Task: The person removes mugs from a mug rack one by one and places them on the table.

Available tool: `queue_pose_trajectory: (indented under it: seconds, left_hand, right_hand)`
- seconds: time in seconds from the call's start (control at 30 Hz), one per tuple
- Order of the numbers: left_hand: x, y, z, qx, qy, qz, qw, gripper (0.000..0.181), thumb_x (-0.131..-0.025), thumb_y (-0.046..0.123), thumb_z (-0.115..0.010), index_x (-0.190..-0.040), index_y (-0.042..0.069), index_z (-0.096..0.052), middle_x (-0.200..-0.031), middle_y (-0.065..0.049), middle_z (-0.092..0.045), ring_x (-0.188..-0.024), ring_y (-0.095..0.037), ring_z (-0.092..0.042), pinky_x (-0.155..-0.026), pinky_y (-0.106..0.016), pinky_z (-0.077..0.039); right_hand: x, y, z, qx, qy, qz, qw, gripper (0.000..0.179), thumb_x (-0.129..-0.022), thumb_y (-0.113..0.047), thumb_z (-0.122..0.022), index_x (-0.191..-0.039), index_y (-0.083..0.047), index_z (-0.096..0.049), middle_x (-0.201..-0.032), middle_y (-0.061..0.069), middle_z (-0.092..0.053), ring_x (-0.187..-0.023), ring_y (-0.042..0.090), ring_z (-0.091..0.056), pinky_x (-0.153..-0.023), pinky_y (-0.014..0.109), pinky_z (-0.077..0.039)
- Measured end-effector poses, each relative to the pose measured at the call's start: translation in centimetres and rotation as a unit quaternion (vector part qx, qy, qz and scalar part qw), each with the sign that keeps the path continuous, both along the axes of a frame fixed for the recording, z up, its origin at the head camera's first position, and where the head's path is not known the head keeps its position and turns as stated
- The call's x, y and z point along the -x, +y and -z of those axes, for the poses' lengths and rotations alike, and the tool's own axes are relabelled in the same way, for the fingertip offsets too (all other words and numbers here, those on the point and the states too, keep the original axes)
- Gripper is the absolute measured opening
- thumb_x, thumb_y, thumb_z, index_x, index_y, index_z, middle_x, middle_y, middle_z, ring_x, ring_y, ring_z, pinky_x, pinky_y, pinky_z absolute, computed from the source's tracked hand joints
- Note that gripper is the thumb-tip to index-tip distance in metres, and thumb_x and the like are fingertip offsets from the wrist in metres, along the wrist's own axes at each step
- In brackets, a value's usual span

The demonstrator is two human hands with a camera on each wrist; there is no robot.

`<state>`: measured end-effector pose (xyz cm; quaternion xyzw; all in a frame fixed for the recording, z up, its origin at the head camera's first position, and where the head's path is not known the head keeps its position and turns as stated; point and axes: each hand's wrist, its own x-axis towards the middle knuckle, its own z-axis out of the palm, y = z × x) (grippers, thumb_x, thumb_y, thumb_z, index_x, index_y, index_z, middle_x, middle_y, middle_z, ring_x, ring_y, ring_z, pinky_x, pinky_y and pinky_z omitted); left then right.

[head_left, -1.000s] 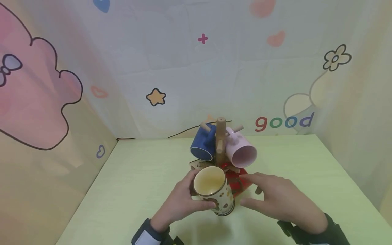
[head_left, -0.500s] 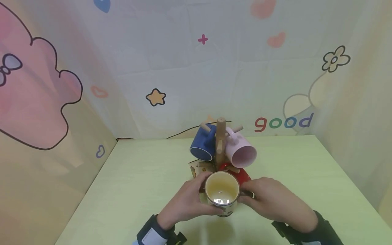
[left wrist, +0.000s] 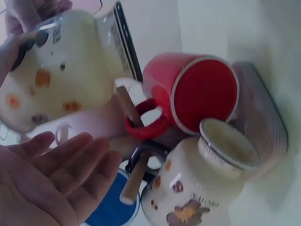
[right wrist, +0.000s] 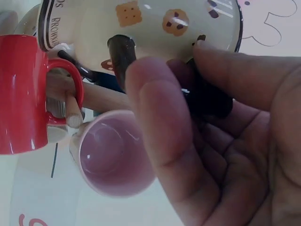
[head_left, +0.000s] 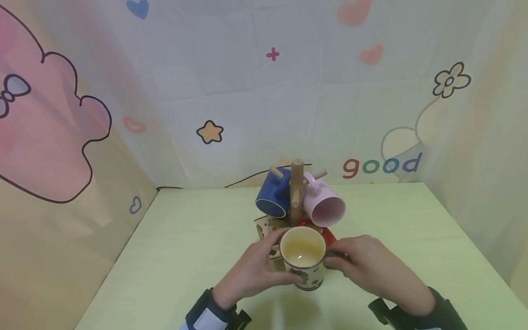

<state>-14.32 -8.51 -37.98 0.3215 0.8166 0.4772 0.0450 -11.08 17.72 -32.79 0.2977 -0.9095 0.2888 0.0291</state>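
Observation:
A cream mug with cookie prints (head_left: 312, 276) is upright in front of a wooden mug tree (head_left: 297, 183). My right hand (head_left: 367, 263) pinches its dark handle; in the right wrist view thumb and fingers close round that handle (right wrist: 121, 52). My left hand (head_left: 253, 270) lies along the mug's left side, thumb at the front. Its fingers (left wrist: 89, 165) look fairly straight in the left wrist view, with a gap between them and the mug (left wrist: 75, 75). Whether the left thumb touches the mug, I cannot tell.
On the tree's pegs hang a blue mug (head_left: 272, 197), a pink mug (head_left: 323, 201), a red mug (left wrist: 162, 80) and another printed cream mug (left wrist: 188, 183). The red and cream ones hang low, just behind the held mug. A pale green tabletop (head_left: 198, 238) ends at a printed backdrop (head_left: 247, 91).
The mug has moved right and turned more upright. My right hand, apart from it one second ago, has closed on its handle; my left hand has shifted slightly right.

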Motion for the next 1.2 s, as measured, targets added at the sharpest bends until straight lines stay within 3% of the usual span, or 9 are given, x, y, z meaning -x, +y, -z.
queue_pose_trajectory:
  seconds: [0.13, 0.27, 0.37, 0.5, 0.6, 0.7, 0.83, 0.93, 1.2]
  left_hand:
    - [0.1, -0.8, -0.4, 0.070, 0.025, -0.040, 0.9964, 0.089, -0.079, 0.047, -0.082, -0.150, 0.015, -0.039, -0.144, 0.000, -0.051, -0.131, -0.019, -0.049, -0.103, -0.047, -0.044]
    - [0.3, -2.0, -0.6, 0.151, 0.080, -0.082, 0.9818, 0.087, -0.080, 0.052, -0.078, -0.148, 0.011, -0.043, -0.147, -0.007, -0.048, -0.135, -0.026, -0.045, -0.104, -0.050, -0.042]
    - [0.6, -2.8, -0.7, 0.215, 0.127, -0.120, 0.9609, 0.086, -0.079, 0.053, -0.079, -0.144, 0.009, -0.048, -0.144, -0.014, -0.050, -0.132, -0.032, -0.048, -0.100, -0.053, -0.045]
    - [1.3, -3.6, -0.7, 0.304, 0.169, -0.175, 0.9211, 0.084, -0.075, 0.056, -0.080, -0.136, 0.005, -0.055, -0.138, -0.024, -0.052, -0.127, -0.040, -0.050, -0.097, -0.057, -0.044]
    - [1.7, -4.2, -0.5, 0.361, 0.178, -0.203, 0.8927, 0.083, -0.074, 0.058, -0.080, -0.133, 0.004, -0.057, -0.137, -0.026, -0.052, -0.128, -0.043, -0.048, -0.100, -0.060, -0.041]
    - [2.2, -4.6, -0.1, 0.394, 0.176, -0.218, 0.8753, 0.084, -0.073, 0.060, -0.079, -0.133, 0.005, -0.057, -0.138, -0.026, -0.051, -0.129, -0.043, -0.046, -0.101, -0.062, -0.038]
    - [2.6, -4.9, 0.3, 0.406, 0.160, -0.223, 0.8713, 0.084, -0.074, 0.061, -0.078, -0.133, 0.005, -0.057, -0.140, -0.026, -0.050, -0.131, -0.043, -0.044, -0.103, -0.064, -0.034]
    - [2.8, -5.1, 0.5, 0.407, 0.147, -0.224, 0.8731, 0.084, -0.075, 0.061, -0.078, -0.134, 0.005, -0.057, -0.141, -0.026, -0.049, -0.132, -0.044, -0.043, -0.104, -0.066, -0.033]
    - [3.2, -5.4, 0.8, 0.398, 0.123, -0.224, 0.8811, 0.083, -0.076, 0.059, -0.078, -0.135, 0.004, -0.056, -0.143, -0.027, -0.047, -0.134, -0.044, -0.040, -0.105, -0.067, -0.030]
  right_hand:
    - [-0.2, 0.9, -0.2, 0.005, 0.011, 0.016, 0.9998, 0.004, -0.092, -0.025, -0.072, -0.092, -0.021, -0.072, -0.070, -0.020, -0.053, -0.062, 0.000, -0.047, -0.055, 0.022, -0.043]
    - [-0.4, 2.0, -0.6, 0.004, 0.007, 0.041, 0.9991, 0.004, -0.094, -0.023, -0.070, -0.093, -0.021, -0.073, -0.072, -0.021, -0.057, -0.060, -0.001, -0.050, -0.055, 0.023, -0.044]
    - [-0.6, 2.9, -1.1, -0.005, -0.011, 0.067, 0.9977, 0.008, -0.094, -0.022, -0.069, -0.099, -0.018, -0.074, -0.077, -0.019, -0.062, -0.060, -0.002, -0.054, -0.057, 0.025, -0.048]
    - [-1.0, 4.1, -1.7, -0.018, -0.017, 0.101, 0.9946, 0.012, -0.095, -0.022, -0.069, -0.103, -0.015, -0.074, -0.081, -0.015, -0.067, -0.060, -0.002, -0.057, -0.058, 0.026, -0.049]
    - [-1.2, 5.1, -2.1, -0.025, -0.003, 0.127, 0.9916, 0.012, -0.095, -0.022, -0.069, -0.103, -0.015, -0.074, -0.081, -0.013, -0.068, -0.060, -0.002, -0.058, -0.058, 0.027, -0.049]
    - [-1.3, 6.2, -2.5, -0.031, 0.010, 0.149, 0.9883, 0.014, -0.096, -0.022, -0.067, -0.104, -0.014, -0.074, -0.082, -0.010, -0.069, -0.059, -0.001, -0.058, -0.057, 0.028, -0.049]
    - [-1.2, 8.0, -3.1, -0.040, 0.028, 0.180, 0.9825, 0.017, -0.098, -0.023, -0.065, -0.105, -0.011, -0.074, -0.079, -0.008, -0.069, -0.059, 0.000, -0.059, -0.055, 0.030, -0.047]
    - [-0.9, 9.2, -3.5, -0.049, 0.046, 0.208, 0.9757, 0.021, -0.099, -0.024, -0.063, -0.105, -0.008, -0.074, -0.072, -0.010, -0.068, -0.058, 0.002, -0.060, -0.056, 0.032, -0.045]
    - [1.4, 10.9, -3.0, -0.059, 0.020, 0.270, 0.9609, 0.039, -0.102, -0.033, -0.055, -0.109, 0.002, -0.071, -0.070, -0.003, -0.067, -0.066, 0.015, -0.060, -0.057, 0.034, -0.042]
